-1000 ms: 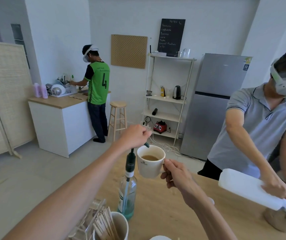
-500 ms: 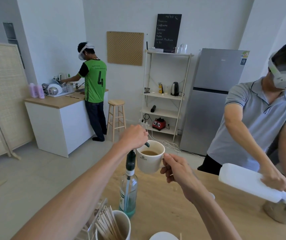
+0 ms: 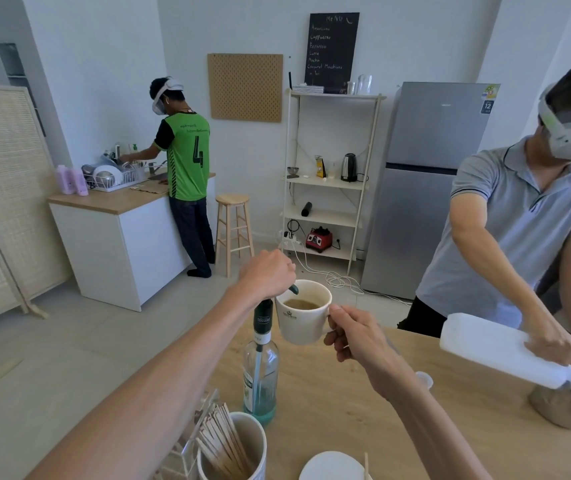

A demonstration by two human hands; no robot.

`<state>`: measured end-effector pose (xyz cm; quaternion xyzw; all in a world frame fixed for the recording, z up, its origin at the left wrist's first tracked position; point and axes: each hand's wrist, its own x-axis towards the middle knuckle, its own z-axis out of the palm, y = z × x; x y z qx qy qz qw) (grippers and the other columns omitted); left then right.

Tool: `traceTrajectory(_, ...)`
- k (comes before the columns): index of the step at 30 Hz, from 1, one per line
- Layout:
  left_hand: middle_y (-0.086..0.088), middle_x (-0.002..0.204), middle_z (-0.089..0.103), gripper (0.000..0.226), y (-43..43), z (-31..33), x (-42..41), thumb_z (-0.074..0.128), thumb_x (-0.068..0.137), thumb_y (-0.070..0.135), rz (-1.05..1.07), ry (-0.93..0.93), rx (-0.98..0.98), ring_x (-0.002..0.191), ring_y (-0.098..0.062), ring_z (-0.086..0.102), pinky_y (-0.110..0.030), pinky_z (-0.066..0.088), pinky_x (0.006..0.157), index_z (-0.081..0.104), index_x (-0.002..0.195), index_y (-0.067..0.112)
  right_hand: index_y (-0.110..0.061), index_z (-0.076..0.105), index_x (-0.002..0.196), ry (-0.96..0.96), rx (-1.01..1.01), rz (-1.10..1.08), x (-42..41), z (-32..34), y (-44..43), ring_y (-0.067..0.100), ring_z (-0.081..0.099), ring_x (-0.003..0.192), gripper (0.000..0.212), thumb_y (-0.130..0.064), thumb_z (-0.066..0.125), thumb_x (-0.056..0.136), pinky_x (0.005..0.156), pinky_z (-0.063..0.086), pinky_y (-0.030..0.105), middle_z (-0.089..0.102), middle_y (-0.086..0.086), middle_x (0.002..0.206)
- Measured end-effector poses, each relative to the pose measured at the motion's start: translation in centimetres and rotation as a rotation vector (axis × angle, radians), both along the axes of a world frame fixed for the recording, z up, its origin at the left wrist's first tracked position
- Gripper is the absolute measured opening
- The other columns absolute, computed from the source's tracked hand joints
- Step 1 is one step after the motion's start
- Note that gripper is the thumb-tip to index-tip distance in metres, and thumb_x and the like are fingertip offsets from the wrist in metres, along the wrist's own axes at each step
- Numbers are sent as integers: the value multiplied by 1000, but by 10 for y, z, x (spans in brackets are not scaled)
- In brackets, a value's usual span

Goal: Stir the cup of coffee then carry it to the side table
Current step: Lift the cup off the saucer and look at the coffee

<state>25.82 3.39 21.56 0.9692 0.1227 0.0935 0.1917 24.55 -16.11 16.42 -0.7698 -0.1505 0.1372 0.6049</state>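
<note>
A white cup of coffee (image 3: 303, 318) is held in the air above the far edge of the wooden table (image 3: 363, 407). My right hand (image 3: 356, 336) pinches its handle from the right. My left hand (image 3: 266, 273) hovers at the cup's left rim, fingers closed on a small dark stirrer (image 3: 293, 289) whose end dips toward the brown coffee. Most of the stirrer is hidden in my fist.
A green-capped glass bottle (image 3: 260, 362) stands just below the cup. A mug of wooden stir sticks (image 3: 230, 445) sits near me. A person on the right pours from a white bottle (image 3: 505, 351) into a metal pot (image 3: 564, 405). Another person stands at the white counter (image 3: 118, 233).
The cup and both hands stay close together in the air. The view has tilted down a little, so the room sits higher in frame.
</note>
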Motion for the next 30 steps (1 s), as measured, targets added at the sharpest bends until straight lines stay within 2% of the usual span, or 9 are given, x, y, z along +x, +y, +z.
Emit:
traceTrajectory(7, -6, 75, 56, 44, 2, 1, -1, 44, 104, 22, 23, -34, -59, 58, -15, 44, -30, 31, 54, 43, 60, 15, -18, 58, 71, 22, -1, 1, -1, -5, 0, 17, 51, 62, 37, -37, 47, 100, 58, 44, 34, 63, 5, 67)
traceTrajectory(10, 0, 61, 48, 46, 0, 3, -4, 46, 107, 32, 62, -207, -129, 52, -14, 42, -26, 31, 50, 47, 64, 16, -18, 59, 72, 10, -5, 1, -2, -3, -2, 17, 52, 63, 37, -37, 47, 100, 59, 45, 34, 64, 5, 68)
traceTrajectory(12, 4, 61, 50, 43, -5, 5, -9, 46, 107, 41, 41, -310, -174, 53, -10, 46, -24, 33, 51, 62, 78, 13, -18, 59, 72, 13, -6, 8, -2, -3, -4, 17, 52, 63, 37, -38, 47, 101, 59, 45, 34, 64, 5, 69)
traceTrajectory(15, -4, 97, 74, 51, -8, 6, -18, 45, 106, 48, -16, -380, -277, 86, -12, 67, -23, 44, 72, 73, 114, 5, -18, 59, 72, 13, -12, 9, -2, -4, -6, 18, 51, 62, 37, -39, 47, 100, 59, 45, 34, 64, 6, 69)
traceTrajectory(17, -9, 122, 74, 52, -6, 5, -23, 45, 106, 48, -22, -448, -356, 113, -18, 67, -25, 45, 86, 71, 126, 8, -18, 59, 72, 7, -15, 8, -3, -5, -8, 18, 51, 62, 37, -38, 47, 100, 58, 45, 33, 65, 6, 69)
traceTrajectory(23, -8, 123, 71, 40, -10, -20, -52, 53, 106, 36, 110, -790, -425, 114, -20, 66, -39, 56, 97, 68, 127, 7, -18, 60, 71, 9, -7, 4, -9, -9, -16, 16, 52, 60, 37, -37, 48, 100, 60, 45, 33, 65, 5, 69)
traceTrajectory(26, 1, 110, 70, 35, -22, -43, -81, 51, 105, 38, 158, -977, -484, 102, -7, 65, -19, 55, 89, 69, 119, 11, -18, 59, 71, 11, -7, 5, -13, -12, -24, 15, 53, 62, 37, -37, 47, 100, 61, 46, 32, 65, 5, 68)
traceTrajectory(28, 5, 104, 70, 24, -34, -60, -99, 50, 107, 35, 148, -967, -559, 97, -1, 65, -10, 52, 83, 69, 114, 22, -16, 58, 73, 11, -7, 1, -16, -13, -29, 15, 53, 62, 36, -35, 47, 101, 60, 46, 32, 65, 6, 69)
traceTrajectory(30, 8, 100, 72, 17, -47, -76, -110, 51, 107, 33, 123, -857, -667, 95, -3, 68, -18, 57, 84, 67, 108, 30, -12, 57, 76, 30, 7, -11, -22, -17, -35, 16, 52, 62, 34, -30, 46, 102, 58, 46, 30, 64, 8, 70)
